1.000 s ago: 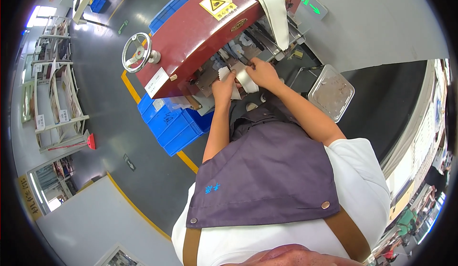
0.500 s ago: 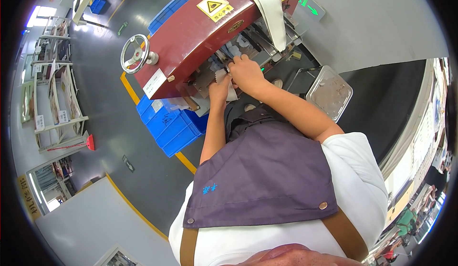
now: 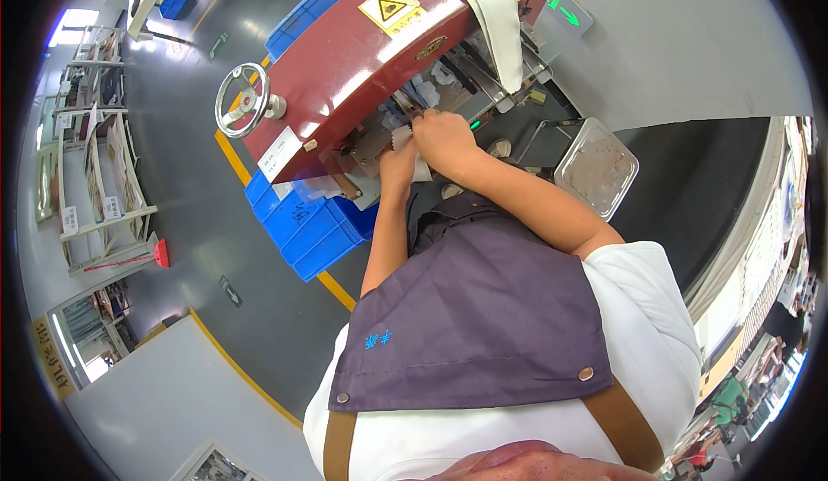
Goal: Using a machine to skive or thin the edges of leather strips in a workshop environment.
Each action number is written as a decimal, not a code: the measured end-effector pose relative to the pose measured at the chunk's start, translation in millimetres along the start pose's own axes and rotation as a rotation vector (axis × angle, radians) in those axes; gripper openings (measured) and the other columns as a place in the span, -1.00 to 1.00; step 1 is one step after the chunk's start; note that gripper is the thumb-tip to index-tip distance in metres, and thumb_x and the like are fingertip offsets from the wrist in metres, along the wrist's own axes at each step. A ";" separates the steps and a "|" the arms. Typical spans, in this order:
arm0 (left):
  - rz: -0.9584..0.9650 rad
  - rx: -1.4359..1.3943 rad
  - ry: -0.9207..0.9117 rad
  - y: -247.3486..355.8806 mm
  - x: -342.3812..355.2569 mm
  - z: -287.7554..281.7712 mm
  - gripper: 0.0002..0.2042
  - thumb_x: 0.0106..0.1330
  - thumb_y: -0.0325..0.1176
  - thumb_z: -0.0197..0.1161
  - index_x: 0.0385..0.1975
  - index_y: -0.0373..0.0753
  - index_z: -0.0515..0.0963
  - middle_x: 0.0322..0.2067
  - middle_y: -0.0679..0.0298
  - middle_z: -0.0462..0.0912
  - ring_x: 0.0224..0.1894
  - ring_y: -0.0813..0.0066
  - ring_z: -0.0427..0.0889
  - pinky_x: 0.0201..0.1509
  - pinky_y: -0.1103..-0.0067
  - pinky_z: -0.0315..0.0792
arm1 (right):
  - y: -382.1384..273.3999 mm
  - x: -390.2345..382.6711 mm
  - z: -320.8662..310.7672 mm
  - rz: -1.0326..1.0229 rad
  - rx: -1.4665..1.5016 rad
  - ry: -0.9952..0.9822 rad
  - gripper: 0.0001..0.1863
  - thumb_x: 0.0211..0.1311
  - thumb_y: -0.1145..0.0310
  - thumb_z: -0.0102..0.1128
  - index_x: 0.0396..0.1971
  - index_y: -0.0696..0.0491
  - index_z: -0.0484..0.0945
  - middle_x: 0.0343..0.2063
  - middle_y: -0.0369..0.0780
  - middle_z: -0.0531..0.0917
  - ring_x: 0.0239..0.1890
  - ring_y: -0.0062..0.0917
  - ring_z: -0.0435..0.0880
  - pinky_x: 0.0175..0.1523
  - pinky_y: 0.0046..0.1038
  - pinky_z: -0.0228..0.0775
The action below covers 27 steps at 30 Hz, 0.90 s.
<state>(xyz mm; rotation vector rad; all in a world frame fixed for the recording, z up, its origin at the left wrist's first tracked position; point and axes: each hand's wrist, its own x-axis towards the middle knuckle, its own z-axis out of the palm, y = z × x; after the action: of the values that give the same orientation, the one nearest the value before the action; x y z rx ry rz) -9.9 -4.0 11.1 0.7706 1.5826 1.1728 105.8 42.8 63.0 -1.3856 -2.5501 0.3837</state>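
Both my hands are close together at the work opening under the red machine (image 3: 366, 59). My left hand (image 3: 397, 171) is closed on a small pale piece with a wavy edge (image 3: 401, 136), which sticks up past the thumb. Touching or almost touching it, my right hand (image 3: 445, 142) has its fingers curled in at the same spot. Whatever lies under these fingers is hidden by the hand. Metal working parts of the machine (image 3: 373, 149) are just beyond my hands, with crumpled light scraps (image 3: 424, 90) farther in.
A blue crate (image 3: 310, 231) stands left below the machine. The machine carries a chrome handwheel (image 3: 250, 102) and a white hose-like band (image 3: 496, 24). A metal-topped stool (image 3: 597, 169) is at the right, beside a grey panel (image 3: 690, 50). Shelves (image 3: 103, 162) line the far left.
My right hand has come slightly lower and nearer my left, its fingers more tucked in. My left hand stays nearly in place with the pale piece. The view has shifted slightly.
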 end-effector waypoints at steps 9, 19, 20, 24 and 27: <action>-0.009 0.031 0.003 -12.2 5.5 -4.5 -0.47 0.10 -0.26 0.32 0.03 -0.41 0.38 0.03 0.13 0.44 0.04 0.38 0.41 0.13 0.56 0.24 | 2.3 7.0 -1.0 -0.009 0.047 -0.061 -0.84 -0.05 0.43 0.08 -0.46 0.17 0.55 -0.55 -0.07 0.62 -0.47 -0.23 0.66 -0.40 -0.32 0.50; -0.055 0.101 -0.055 -2.6 0.1 -7.7 -0.62 0.13 -0.26 0.29 -0.15 -0.39 0.48 -0.23 0.19 0.59 -0.21 0.48 0.55 -0.14 0.59 0.39 | 2.6 23.8 -1.6 0.028 0.056 -0.119 -0.87 -0.09 0.44 0.11 -0.64 0.11 0.63 -0.57 -0.08 0.64 -0.46 -0.27 0.68 -0.39 -0.35 0.53; -0.053 0.101 -0.059 -1.4 -0.7 -6.2 -0.62 0.13 -0.26 0.29 -0.15 -0.39 0.48 -0.23 0.19 0.59 -0.21 0.48 0.55 -0.14 0.59 0.39 | 3.1 22.7 -6.0 0.012 0.044 -0.139 -0.89 -0.10 0.43 0.15 -0.57 0.12 0.62 -0.55 -0.09 0.65 -0.46 -0.26 0.68 -0.40 -0.35 0.53; -0.139 0.037 -0.112 7.2 -5.5 -7.0 -0.67 0.12 -0.24 0.30 -0.23 -0.37 0.54 -0.31 0.23 0.60 -0.33 0.51 0.55 -0.26 0.58 0.41 | 8.4 1.5 -18.7 0.082 0.081 -0.077 -0.64 -0.21 0.38 0.31 -0.31 0.16 0.52 -0.46 -0.10 0.65 -0.40 -0.25 0.67 -0.35 -0.33 0.52; -0.217 0.141 -0.047 5.2 -10.5 -14.2 -0.64 0.20 -0.11 0.23 -0.32 -0.36 0.58 -0.46 0.23 0.60 -0.46 0.52 0.56 -0.39 0.59 0.41 | 18.5 -15.2 -19.4 0.145 0.322 -0.146 -0.44 -0.21 0.33 0.36 -0.11 0.11 0.39 -0.34 -0.06 0.60 -0.22 -0.17 0.61 -0.21 -0.25 0.46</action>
<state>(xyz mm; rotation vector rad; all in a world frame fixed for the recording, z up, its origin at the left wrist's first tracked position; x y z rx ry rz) -20.4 -16.1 20.3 0.6915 1.6767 0.8886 134.5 42.0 74.3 -1.4650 -2.3638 0.9080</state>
